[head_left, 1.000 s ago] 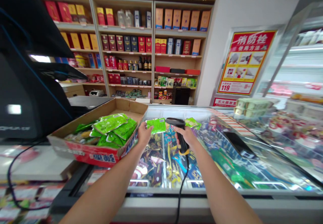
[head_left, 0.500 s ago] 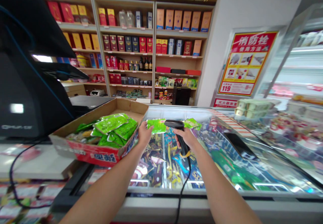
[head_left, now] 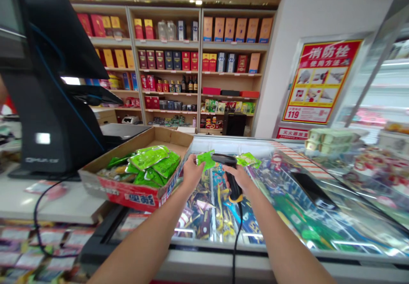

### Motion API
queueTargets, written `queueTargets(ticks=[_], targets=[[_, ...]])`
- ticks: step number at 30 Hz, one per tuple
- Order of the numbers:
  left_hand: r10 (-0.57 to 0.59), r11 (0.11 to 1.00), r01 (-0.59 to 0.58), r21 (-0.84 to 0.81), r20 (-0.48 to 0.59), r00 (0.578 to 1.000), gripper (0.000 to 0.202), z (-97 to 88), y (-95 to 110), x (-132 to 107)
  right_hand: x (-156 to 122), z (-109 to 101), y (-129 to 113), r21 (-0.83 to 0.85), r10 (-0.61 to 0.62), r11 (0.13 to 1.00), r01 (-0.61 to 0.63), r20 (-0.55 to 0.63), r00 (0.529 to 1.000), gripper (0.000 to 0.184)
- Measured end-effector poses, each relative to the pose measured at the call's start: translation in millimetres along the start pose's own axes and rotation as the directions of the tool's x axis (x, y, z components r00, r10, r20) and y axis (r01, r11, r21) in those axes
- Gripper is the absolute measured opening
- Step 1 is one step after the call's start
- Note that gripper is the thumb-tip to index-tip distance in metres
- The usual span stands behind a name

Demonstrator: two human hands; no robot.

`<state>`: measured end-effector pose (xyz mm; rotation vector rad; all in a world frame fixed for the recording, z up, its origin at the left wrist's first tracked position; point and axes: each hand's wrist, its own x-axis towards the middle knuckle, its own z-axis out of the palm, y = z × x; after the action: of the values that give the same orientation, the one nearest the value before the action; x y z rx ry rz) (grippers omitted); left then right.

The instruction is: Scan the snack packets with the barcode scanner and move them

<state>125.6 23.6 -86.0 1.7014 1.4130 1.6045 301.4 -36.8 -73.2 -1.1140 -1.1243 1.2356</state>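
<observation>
My left hand [head_left: 191,174] pinches a small green snack packet [head_left: 205,159] above the glass freezer lid [head_left: 287,198]. My right hand [head_left: 239,177] grips a black corded barcode scanner [head_left: 228,171], its head right beside the packet. Another green packet [head_left: 248,160] lies on the glass just behind the scanner. To the left, a cardboard box [head_left: 128,192] holds several more green packets [head_left: 152,162].
A black checkout terminal [head_left: 47,105] stands on the counter at left, its cable trailing down. Stacked packs [head_left: 329,141] sit at the freezer's far right. Shelves of boxed goods [head_left: 191,62] fill the back wall, with a red poster [head_left: 319,81] to the right.
The view has shifted, so everything sits a little more to the right. The packet in my left hand has tilted and come closer under the scanner head. Both hands keep their grip.
</observation>
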Motion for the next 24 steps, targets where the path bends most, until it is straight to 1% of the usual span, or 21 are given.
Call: queueTargets(ticks=[2, 4, 6, 7, 9, 12, 13, 15, 17, 19, 21, 22, 24], targets=[[0.060, 0.994, -0.056, 0.096, -0.038, 0.997, 0.017, -12.8, 22.8, -2.7, -3.3, 7.8, -5.9, 0.039, -0.016, 0.999, 0.015, 0.024, 1.000, 0.030], [0.114, 0.984, -0.101, 0.148, -0.083, 0.990, 0.017, -30.6, 44.5, -2.0, -6.8, 17.9, -14.6, 0.070, -0.034, 0.997, 0.031, 0.047, 0.998, 0.030], [0.147, 0.976, -0.120, 0.180, -0.143, 0.979, 0.017, -52.6, 60.2, 2.4, -9.1, 30.6, -24.1, 0.080, -0.052, 0.996, 0.046, 0.082, 0.995, 0.030], [0.153, 0.974, -0.118, 0.192, -0.180, 0.972, 0.018, -64.7, 64.5, 5.7, -9.5, 38.0, -28.4, 0.079, -0.061, 0.995, 0.053, 0.106, 0.992, 0.030], [0.149, 0.973, -0.095, 0.211, -0.261, 0.954, 0.020, -89.1, 65.2, 13.9, -8.8, 54.8, -35.1, 0.073, -0.079, 0.995, 0.069, 0.153, 0.985, 0.029], [0.145, 0.967, -0.057, 0.249, -0.353, 0.924, 0.026, -122.3, 50.5, 25.9, -6.2, 82.2, -40.3, 0.075, -0.084, 0.995, 0.070, 0.211, 0.974, 0.030], [0.154, 0.959, -0.046, 0.281, -0.374, 0.915, 0.032, -131.2, 43.6, 28.9, -5.5, 90.9, -41.0, 0.070, -0.082, 0.995, 0.068, 0.229, 0.970, 0.030], [0.175, 0.923, -0.012, 0.384, -0.392, 0.903, 0.050, -144.6, 31.1, 32.6, -4.6, 105.6, -41.1, 0.065, -0.079, 0.996, 0.064, 0.261, 0.962, 0.029], [0.174, 0.867, 0.041, 0.496, -0.379, 0.909, 0.069, -151.5, 24.3, 33.1, -4.3, 114.9, -39.7, 0.074, -0.071, 0.996, 0.051, 0.286, 0.956, 0.030], [0.162, 0.813, 0.074, 0.577, -0.347, 0.924, 0.076, -151.9, 25.5, 31.1, -4.0, 117.7, -37.1, 0.085, -0.064, 0.996, 0.041, 0.292, 0.954, 0.031], [0.186, 0.785, 0.054, 0.617, -0.318, 0.930, 0.073, -145.9, 34.0, 26.8, -3.5, 113.5, -33.8, 0.086, -0.061, 0.996, 0.038, 0.278, 0.959, 0.031], [0.215, 0.780, 0.023, 0.625, -0.303, 0.928, 0.069, -140.4, 39.8, 23.7, -3.1, 108.9, -32.0, 0.085, -0.058, 0.996, 0.037, 0.263, 0.963, 0.031], [0.289, 0.781, -0.073, 0.620, -0.255, 0.923, 0.062, -123.9, 51.7, 15.6, -2.0, 94.9, -28.4, 0.084, -0.046, 0.996, 0.028, 0.216, 0.975, 0.030]])
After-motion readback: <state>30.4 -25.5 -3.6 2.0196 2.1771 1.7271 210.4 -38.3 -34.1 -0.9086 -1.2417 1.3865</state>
